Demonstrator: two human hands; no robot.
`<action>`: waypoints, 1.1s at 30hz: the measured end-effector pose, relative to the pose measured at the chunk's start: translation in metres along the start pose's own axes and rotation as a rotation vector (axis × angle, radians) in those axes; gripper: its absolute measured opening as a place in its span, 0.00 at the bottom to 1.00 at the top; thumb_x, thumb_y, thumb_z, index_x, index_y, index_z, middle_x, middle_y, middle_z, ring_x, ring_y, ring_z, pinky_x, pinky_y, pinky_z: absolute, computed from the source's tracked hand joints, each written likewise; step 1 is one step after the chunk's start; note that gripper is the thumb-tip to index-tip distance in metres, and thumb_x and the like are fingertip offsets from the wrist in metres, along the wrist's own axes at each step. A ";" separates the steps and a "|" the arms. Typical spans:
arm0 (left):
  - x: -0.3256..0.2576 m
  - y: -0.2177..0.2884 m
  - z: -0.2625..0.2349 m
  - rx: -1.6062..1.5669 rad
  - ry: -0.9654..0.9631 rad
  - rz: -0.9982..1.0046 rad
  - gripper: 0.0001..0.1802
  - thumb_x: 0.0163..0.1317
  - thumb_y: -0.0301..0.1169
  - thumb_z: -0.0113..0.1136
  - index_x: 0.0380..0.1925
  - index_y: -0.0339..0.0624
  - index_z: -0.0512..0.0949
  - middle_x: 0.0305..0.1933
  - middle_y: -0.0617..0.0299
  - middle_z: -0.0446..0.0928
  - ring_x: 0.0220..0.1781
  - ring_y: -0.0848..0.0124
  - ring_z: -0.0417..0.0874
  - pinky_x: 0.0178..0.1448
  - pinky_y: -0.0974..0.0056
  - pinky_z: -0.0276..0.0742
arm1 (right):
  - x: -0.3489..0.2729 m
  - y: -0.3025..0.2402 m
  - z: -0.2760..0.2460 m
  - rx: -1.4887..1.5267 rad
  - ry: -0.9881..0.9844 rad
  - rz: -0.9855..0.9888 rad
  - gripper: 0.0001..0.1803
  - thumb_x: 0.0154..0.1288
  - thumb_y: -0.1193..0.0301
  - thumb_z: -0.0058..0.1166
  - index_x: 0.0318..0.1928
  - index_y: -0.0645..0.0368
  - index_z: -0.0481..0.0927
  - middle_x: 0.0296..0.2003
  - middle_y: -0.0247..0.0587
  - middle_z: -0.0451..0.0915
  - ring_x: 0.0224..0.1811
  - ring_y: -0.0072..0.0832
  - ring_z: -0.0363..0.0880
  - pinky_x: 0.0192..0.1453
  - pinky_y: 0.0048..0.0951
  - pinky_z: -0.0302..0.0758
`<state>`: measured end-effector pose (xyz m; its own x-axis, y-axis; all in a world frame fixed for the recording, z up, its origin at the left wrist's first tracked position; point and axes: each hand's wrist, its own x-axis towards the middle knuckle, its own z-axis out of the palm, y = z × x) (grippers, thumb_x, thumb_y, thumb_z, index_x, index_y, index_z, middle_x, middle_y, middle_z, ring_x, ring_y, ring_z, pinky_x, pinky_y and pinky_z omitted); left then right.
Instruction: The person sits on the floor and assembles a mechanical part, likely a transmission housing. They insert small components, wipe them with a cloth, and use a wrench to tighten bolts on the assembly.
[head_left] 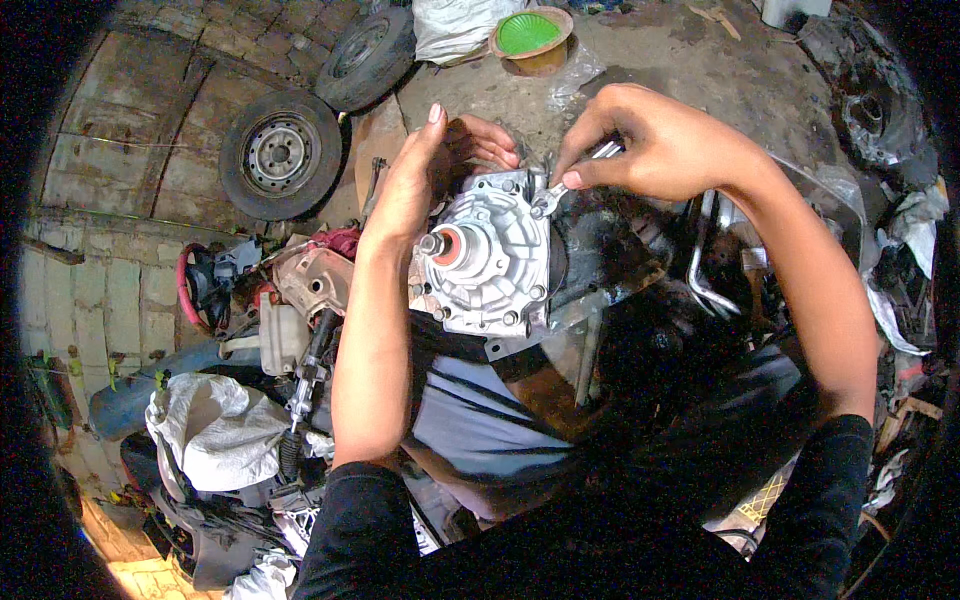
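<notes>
A silver cast-metal housing (520, 255), like a gearbox end, stands in front of me with bolts along its rim. A splined shaft (432, 245) sticks out of its round collar, with an orange-red ring around the base. My right hand (650, 140) is closed on a metal wrench (557, 192). The wrench's end sits at a bolt on the housing's upper right edge. My left hand (440, 155) is by the housing's upper left edge, thumb raised and fingers stretched out. Whether its fingertips touch the metal I cannot tell.
Two wheels with tyres (279, 156) lie at the far left. A green basin (528, 34) and a white sack (455, 30) are at the back. Loose car parts and a crumpled white sack (215, 430) crowd the left; a bent metal tube (700, 260) is on the right.
</notes>
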<state>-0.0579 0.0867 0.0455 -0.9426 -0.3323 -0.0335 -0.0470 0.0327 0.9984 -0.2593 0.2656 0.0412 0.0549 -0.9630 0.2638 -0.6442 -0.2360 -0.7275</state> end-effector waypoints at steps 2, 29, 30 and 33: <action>0.000 0.000 0.000 -0.004 0.004 -0.005 0.42 0.73 0.63 0.32 0.41 0.30 0.80 0.40 0.49 0.83 0.46 0.63 0.83 0.58 0.61 0.74 | 0.005 0.000 0.001 0.005 -0.040 -0.014 0.15 0.58 0.60 0.67 0.39 0.58 0.88 0.41 0.48 0.83 0.47 0.41 0.82 0.55 0.38 0.76; 0.001 -0.002 -0.003 0.035 0.001 0.012 0.43 0.73 0.63 0.33 0.42 0.28 0.80 0.39 0.48 0.83 0.45 0.62 0.83 0.57 0.61 0.76 | 0.019 -0.011 -0.012 -0.023 -0.163 -0.070 0.13 0.58 0.66 0.64 0.40 0.61 0.88 0.37 0.51 0.87 0.42 0.40 0.85 0.50 0.38 0.78; 0.000 -0.002 -0.003 0.038 0.004 0.011 0.43 0.73 0.63 0.32 0.42 0.28 0.80 0.39 0.48 0.83 0.45 0.62 0.83 0.57 0.61 0.76 | 0.019 -0.011 -0.011 -0.046 -0.153 -0.079 0.13 0.58 0.66 0.64 0.40 0.61 0.87 0.38 0.51 0.86 0.42 0.41 0.85 0.51 0.39 0.78; 0.001 -0.003 -0.005 0.026 -0.011 0.012 0.43 0.73 0.62 0.32 0.42 0.28 0.79 0.40 0.48 0.83 0.45 0.62 0.83 0.57 0.61 0.76 | 0.023 -0.014 -0.005 -0.180 -0.118 -0.116 0.13 0.58 0.65 0.65 0.40 0.59 0.87 0.39 0.50 0.86 0.45 0.44 0.84 0.53 0.41 0.77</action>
<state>-0.0570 0.0812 0.0424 -0.9466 -0.3217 -0.0218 -0.0438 0.0612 0.9972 -0.2532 0.2476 0.0607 0.2188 -0.9417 0.2555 -0.7536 -0.3294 -0.5688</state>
